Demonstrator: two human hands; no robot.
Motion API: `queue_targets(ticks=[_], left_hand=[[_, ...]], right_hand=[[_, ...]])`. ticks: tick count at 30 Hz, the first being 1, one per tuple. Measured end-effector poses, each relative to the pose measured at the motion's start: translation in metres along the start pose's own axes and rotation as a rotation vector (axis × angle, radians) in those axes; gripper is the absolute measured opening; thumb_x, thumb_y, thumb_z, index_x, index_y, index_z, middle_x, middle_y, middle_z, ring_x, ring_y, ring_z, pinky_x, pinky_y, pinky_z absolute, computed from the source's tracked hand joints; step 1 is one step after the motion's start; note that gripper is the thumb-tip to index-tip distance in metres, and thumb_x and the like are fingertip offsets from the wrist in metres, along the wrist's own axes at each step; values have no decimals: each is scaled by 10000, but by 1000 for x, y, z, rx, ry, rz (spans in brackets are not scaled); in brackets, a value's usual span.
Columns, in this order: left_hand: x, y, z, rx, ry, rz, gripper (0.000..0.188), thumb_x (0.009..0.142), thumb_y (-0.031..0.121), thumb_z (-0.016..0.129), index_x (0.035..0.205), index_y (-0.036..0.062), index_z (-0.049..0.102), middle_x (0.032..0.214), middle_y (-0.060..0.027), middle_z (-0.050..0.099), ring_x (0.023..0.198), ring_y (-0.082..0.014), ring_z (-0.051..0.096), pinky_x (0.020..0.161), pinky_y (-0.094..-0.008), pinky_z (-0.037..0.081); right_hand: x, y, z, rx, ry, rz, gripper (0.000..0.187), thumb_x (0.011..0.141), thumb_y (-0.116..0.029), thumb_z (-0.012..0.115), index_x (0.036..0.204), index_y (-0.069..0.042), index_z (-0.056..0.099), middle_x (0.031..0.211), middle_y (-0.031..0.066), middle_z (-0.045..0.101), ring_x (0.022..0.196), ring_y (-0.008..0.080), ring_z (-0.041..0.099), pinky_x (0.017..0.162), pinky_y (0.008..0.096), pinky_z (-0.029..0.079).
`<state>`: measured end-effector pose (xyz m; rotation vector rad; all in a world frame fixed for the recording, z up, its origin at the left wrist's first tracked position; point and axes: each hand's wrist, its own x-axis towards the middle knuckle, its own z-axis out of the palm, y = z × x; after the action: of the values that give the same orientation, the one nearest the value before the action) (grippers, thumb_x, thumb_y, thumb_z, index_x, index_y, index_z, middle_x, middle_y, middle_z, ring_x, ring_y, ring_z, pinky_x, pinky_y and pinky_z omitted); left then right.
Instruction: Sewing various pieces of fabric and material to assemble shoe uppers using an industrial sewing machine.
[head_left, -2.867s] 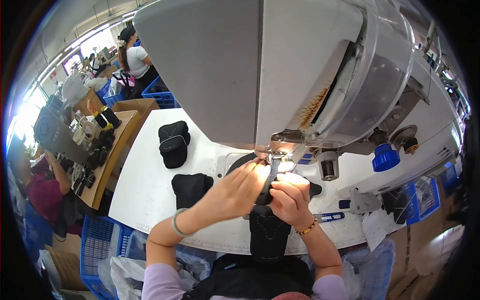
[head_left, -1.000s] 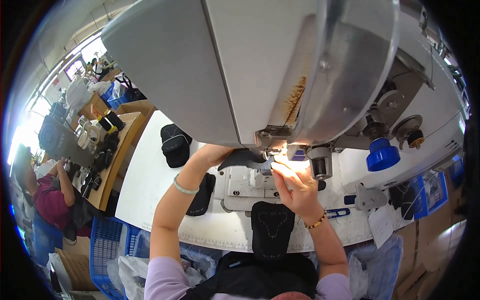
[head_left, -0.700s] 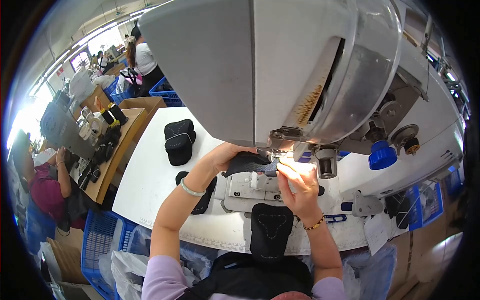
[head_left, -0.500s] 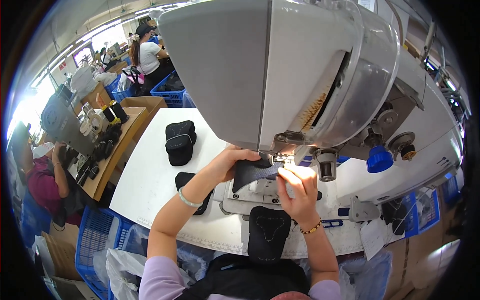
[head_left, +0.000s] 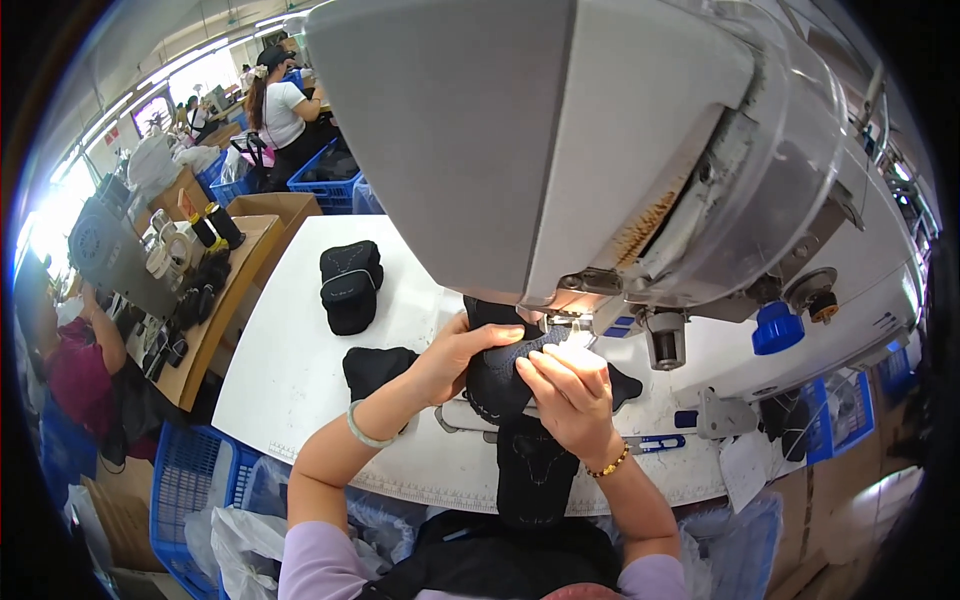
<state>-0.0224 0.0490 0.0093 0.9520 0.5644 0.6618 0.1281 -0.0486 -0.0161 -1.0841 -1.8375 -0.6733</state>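
Under the lit needle area of a white industrial sewing machine (head_left: pixel 470 140) lies a black fabric piece (head_left: pixel 492 378) with a dark grey textured patch on it. My left hand (head_left: pixel 452 358) grips its left side, thumb on top and the other fingers hidden beneath. With fingers bunched together, my right hand (head_left: pixel 574 398) pinches the fabric at the right, close to the needle; its fingertips are washed out by the machine's light. A stack of black stitched pieces (head_left: pixel 537 470) lies at the table's front edge. Another black piece (head_left: pixel 375 372) rests beside my left forearm.
A bundle of black pieces (head_left: pixel 350 285) tied with a light band lies on the white table (head_left: pixel 265 370). A blue cutter (head_left: pixel 655 442) is right of my right wrist. Blue baskets (head_left: pixel 190 480) stand around the table. Other people work at the left and back.
The fabric has been turned and spread flatter under the needle, so more of its black surface shows. My right hand has moved slightly left and down, and my left thumb now presses on the piece.
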Motion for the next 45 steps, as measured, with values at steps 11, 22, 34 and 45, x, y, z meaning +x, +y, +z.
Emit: queue_targets(ticks=[11,22,34,45], left_hand=[[-15,-16,15,-152,65,121,203,828,95,618,1007,4,588,920,-65,626,835,-127,627,700,-263,534],[-26,-33,38,203,76,385,218,854,114,625,1025,-18,599,922,-37,641,812,-90,579,728,-245,474],[-28,-31,47,208,93,396,190,862,103,613,1002,-25,599,902,-30,639,787,-84,569,699,-240,469],[-12,-22,36,285,105,411,234,828,123,644,1008,-2,563,902,-36,620,816,-96,565,752,-242,461]], right_hand=[[-12,10,-7,-1,-11,20,366,675,-47,642,1027,-138,683,1048,-31,613,966,134,573,884,297,434],[-22,47,-16,358,-16,240,292,693,-143,675,975,-204,722,954,-43,620,841,168,497,752,327,398],[-23,58,-24,424,-131,260,242,728,-66,674,968,-87,691,1008,77,678,835,175,586,761,281,463],[-34,61,-18,428,-154,347,371,646,4,726,1005,-80,679,1025,75,673,820,175,590,773,288,470]])
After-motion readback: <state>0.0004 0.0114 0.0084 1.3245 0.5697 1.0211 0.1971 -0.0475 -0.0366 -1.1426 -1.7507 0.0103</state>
